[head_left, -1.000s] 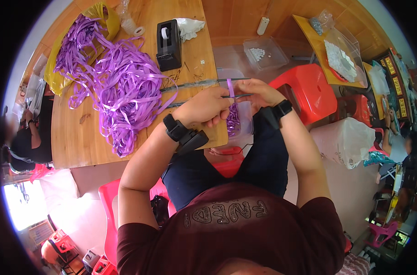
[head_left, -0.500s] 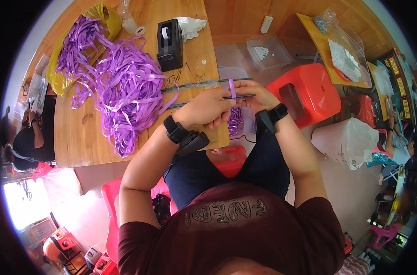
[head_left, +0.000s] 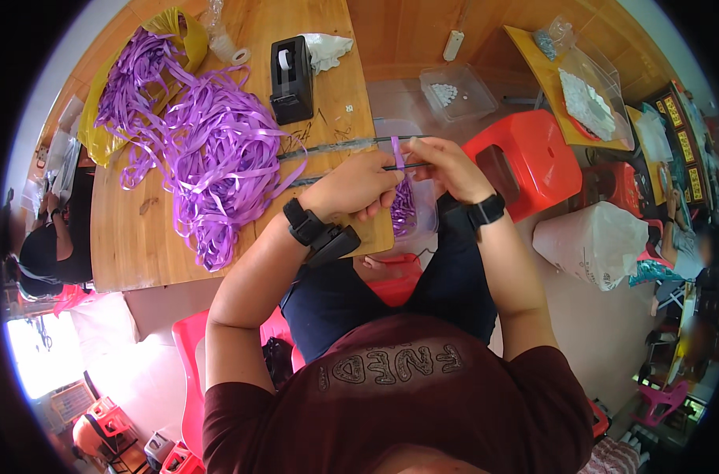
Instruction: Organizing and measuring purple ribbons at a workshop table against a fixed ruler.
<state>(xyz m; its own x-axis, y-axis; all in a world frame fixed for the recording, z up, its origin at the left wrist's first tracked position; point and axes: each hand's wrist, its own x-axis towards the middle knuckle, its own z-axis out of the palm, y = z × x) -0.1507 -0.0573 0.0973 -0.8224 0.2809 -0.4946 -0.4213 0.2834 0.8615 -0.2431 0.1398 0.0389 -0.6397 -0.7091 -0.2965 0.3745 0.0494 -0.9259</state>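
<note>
Two thin dark rods (head_left: 339, 147) are taped to the wooden table and stick out past its right edge. A short band of purple ribbon (head_left: 397, 150) spans the rods near their free ends. My left hand (head_left: 358, 186) is closed beside the near rod, its fingertips pinching at the ribbon's lower end. My right hand (head_left: 454, 170) is bent around the rod tips, fingers curled close together; what they grip is too small to make out. Below the rods, a clear plastic tub (head_left: 429, 215) holds several purple ribbon pieces (head_left: 404, 207).
A large tangle of purple ribbon (head_left: 225, 158) spills across the table (head_left: 138, 245) from a yellow bag (head_left: 99, 142). A black tape dispenser (head_left: 291, 99) stands behind it. Red stools (head_left: 545, 166) and a white sack (head_left: 592, 245) are to my right. Other people sit at both sides.
My right hand has drawn back slightly to the right, its fingers now nearer the rod tips. The left hand has hardly moved, and the ribbon band stays across the rods.
</note>
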